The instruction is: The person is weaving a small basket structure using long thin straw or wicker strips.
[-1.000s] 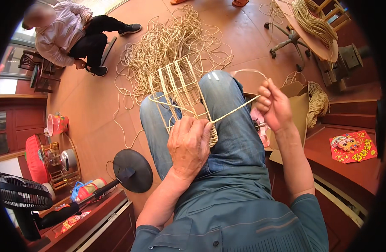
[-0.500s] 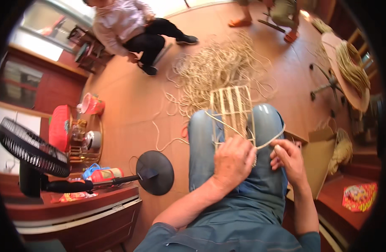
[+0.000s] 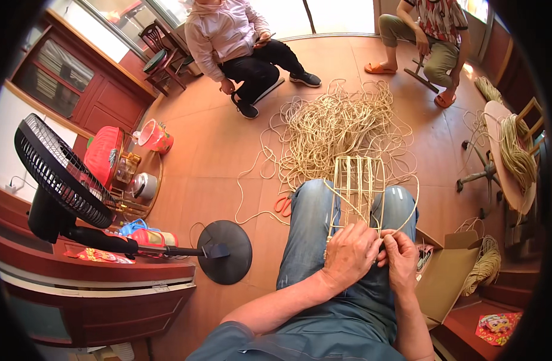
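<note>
Across my knees lies a narrow rectangular frame (image 3: 350, 161) with pale cord strung along it. The fingers of my left hand (image 3: 350, 254) are closed at its near end and cover that part. Beside it, my right hand (image 3: 401, 259) pinches the pale cord (image 3: 417, 198), which loops up over my right knee. The two hands' fingertips nearly meet; the exact spot where the cord passes between them is hidden. Beyond my knees, a big tangled heap of the same cord (image 3: 333, 129) spreads over the floor.
Orange-handled scissors (image 3: 282, 206) lie left of my knee. At left stands a black fan (image 3: 62, 174) on a round base (image 3: 226, 253). An open cardboard box (image 3: 447, 280) is at right, near a chair with coiled cord (image 3: 515, 144). Two people (image 3: 228, 42) (image 3: 438, 36) sit ahead.
My right hand has moved in to meet my left, and the cord loop now stands higher over the right knee. The view has tilted up, showing more of the seated people.
</note>
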The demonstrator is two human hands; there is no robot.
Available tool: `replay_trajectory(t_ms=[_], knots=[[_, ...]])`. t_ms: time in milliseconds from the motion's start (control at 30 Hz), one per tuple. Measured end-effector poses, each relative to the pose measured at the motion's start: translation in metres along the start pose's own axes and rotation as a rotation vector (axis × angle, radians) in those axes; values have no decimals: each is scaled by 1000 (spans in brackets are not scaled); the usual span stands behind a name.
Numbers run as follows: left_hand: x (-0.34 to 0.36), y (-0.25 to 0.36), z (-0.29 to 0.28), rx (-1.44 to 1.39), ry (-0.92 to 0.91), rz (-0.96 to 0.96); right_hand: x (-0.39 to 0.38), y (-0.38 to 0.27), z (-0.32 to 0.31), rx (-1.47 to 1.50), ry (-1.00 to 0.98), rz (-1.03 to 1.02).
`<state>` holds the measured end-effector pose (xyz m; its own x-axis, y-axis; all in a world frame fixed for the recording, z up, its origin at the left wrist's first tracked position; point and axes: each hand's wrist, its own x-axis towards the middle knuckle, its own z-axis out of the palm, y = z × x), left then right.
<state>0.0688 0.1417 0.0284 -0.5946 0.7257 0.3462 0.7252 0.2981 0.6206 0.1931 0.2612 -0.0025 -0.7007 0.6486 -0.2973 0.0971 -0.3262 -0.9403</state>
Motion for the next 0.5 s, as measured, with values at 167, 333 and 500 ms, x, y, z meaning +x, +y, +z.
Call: replay_trajectory(t_ms=[167,333,500], knots=[[-2,-3,-1,-2,-3,7,5,4,-3,24,-25,35],[-10,-1,-7,-43,2,-10,-6,6,2,127,16,99],[-10,-2,-8,-68,-11,-16,-5,10,4,148,35,90]])
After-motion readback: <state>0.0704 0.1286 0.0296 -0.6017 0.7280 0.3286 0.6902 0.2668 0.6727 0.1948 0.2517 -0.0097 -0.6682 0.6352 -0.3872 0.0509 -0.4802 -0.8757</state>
